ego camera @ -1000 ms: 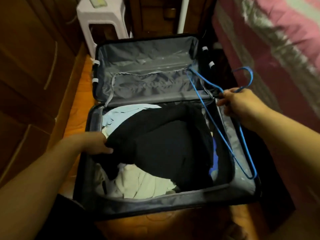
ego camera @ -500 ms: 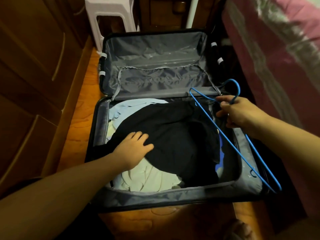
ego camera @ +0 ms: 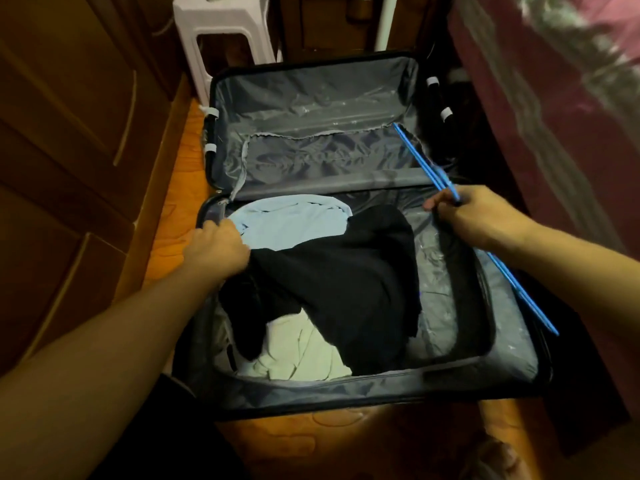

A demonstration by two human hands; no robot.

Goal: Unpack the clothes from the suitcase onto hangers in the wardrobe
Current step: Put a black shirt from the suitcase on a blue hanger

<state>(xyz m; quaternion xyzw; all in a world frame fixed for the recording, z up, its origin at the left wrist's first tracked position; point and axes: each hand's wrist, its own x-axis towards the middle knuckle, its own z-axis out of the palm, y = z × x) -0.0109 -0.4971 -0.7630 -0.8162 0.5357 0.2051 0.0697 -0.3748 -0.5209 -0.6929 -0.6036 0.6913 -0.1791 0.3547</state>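
- The floor (ego camera: 166,237) is orange-brown with a raised pattern, and it shows along the left of the case and again at the near edge.
- A dark wooden wardrobe (ego camera: 69,133) with panelled doors runs down the left side, close beside the case.
- A white plastic stool (ego camera: 221,32) stands at the far left corner, just behind the raised lid.
- On the right a bed (ego camera: 554,98) with a dark red side and a pink patterned cover lies alongside the case.
- The suitcase (ego camera: 346,386) lies open on the floor, its grey-lined lid standing up at the far side.
- Inside the near half lie a light blue garment (ego camera: 294,226) at the far left, a black garment (ego camera: 346,282) draped across the middle, and a pale cream garment (ego camera: 304,355) at the near left, partly under the black one.
- The left hand (ego camera: 216,249) is at the left inner edge of the case, fingers curled onto the black garment's edge where it meets the light blue one; the fingertips themselves are hidden.
- The right hand (ego camera: 478,220) is above the right rim of the case, fingers closed around the blue hangers (ego camera: 429,168).
- The hangers are seen almost edge-on, slanting from the lid's right side through the fist and on past the case's right rim; they are apart from the clothes.
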